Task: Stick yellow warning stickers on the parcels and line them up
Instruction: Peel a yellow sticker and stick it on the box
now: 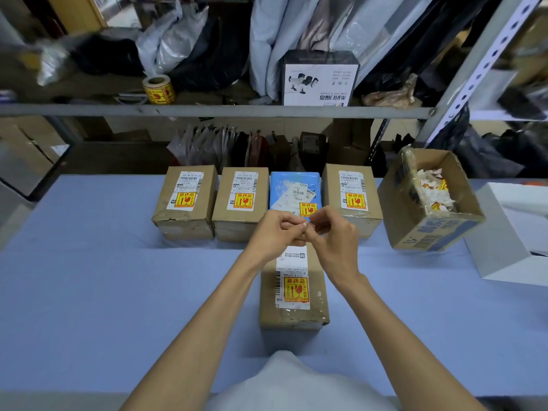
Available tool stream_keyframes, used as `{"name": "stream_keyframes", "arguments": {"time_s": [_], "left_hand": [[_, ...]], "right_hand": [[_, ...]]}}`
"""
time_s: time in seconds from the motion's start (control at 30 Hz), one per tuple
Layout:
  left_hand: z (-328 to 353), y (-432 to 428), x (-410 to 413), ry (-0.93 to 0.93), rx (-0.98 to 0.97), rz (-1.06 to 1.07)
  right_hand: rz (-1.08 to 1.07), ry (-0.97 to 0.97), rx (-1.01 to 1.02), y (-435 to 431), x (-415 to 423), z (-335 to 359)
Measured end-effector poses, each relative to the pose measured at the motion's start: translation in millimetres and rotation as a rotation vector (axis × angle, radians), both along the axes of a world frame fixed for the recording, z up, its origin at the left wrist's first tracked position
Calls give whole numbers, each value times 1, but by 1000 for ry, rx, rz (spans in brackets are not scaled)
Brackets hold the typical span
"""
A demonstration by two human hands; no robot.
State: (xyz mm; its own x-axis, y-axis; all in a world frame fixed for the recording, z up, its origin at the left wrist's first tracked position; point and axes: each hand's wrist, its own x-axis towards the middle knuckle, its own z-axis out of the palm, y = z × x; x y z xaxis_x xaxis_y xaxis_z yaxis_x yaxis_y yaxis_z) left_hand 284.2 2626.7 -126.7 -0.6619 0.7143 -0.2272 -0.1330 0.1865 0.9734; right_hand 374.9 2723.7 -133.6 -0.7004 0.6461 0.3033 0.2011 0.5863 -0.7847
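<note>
A brown parcel [293,317] lies in front of me on the blue table, with a yellow warning sticker [296,290] on its white label. Behind it several parcels stand in a row, each with a yellow sticker: two brown ones [185,203] [240,203], a blue one [295,189] and another brown one [353,200]. My left hand [274,235] and my right hand [333,237] meet above the near parcel's far end, fingertips pinched together on a small pale scrap that looks like sticker backing [310,226].
An open cardboard box [415,221] holding crumpled sticker backings sits tilted at the right. A white box [513,232] lies further right. A roll of yellow stickers [158,89] stands on the metal shelf [207,111] behind the table, among bags and a scanner box [318,80].
</note>
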Motion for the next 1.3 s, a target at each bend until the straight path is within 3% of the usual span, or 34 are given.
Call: {"name": "stream_keyframes", "arguments": {"time_s": [0.1, 0.23, 0.43, 0.63, 0.77, 0.93, 1.3], "left_hand": [[-3, 6, -2, 30, -6, 66], [-11, 11, -7, 70, -52, 168], [-12, 18, -1, 65, -31, 157], [-11, 20, 2, 62, -18, 175], [-12, 17, 0, -68, 51, 203], [-5, 14, -1, -153, 99, 206], [-5, 13, -2, -118, 26, 96]], "right_hand": [[-6, 20, 3, 3, -3, 1], [149, -22, -26, 10, -1, 3], [108, 42, -344, 27, -1, 10], [131, 11, -331, 24, -2, 6], [184, -50, -230, 26, -3, 6], [155, 62, -507, 26, -3, 7], [112, 23, -570, 33, -1, 2]]}}
